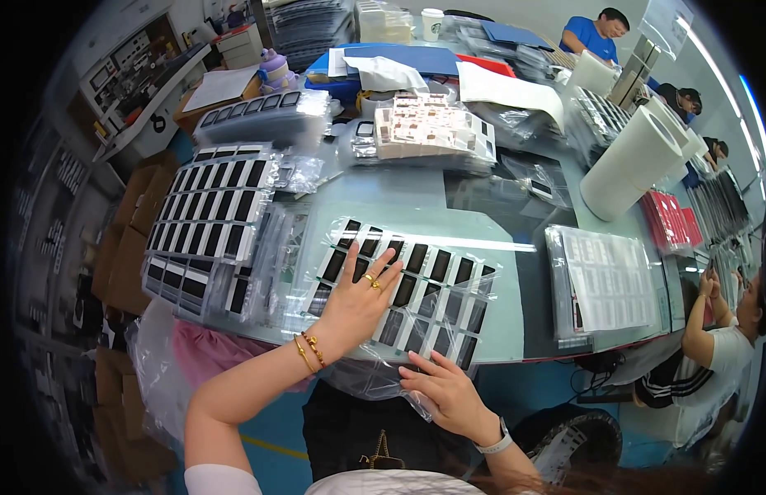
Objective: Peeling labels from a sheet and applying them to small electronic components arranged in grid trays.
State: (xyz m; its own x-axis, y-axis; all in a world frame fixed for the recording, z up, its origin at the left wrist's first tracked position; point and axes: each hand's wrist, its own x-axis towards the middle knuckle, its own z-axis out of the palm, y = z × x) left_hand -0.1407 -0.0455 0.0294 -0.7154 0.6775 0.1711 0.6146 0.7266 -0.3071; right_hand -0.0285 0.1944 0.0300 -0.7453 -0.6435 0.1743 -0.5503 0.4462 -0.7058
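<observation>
In front of me a clear plastic tray of black rectangular pieces with white strips [439, 266] lies on the table, partly under a clear plastic film [449, 309]. My left hand [360, 301] rests flat on the tray's left part, fingers spread, and hides some pieces. At the near right corner, by the table's edge, my right hand [449, 394] touches the film with its fingers stretched out and apart. Crumpled clear film [366, 378] hangs over the front edge between my arms.
On the left stand stacked trays of black pieces [209, 202]. Farther back sits a pile of pale trays [424, 128]. To the right are a bagged stack [607, 280], white rolls [630, 165] and red packs [670, 221]. A seated co-worker [721, 338] is at the right.
</observation>
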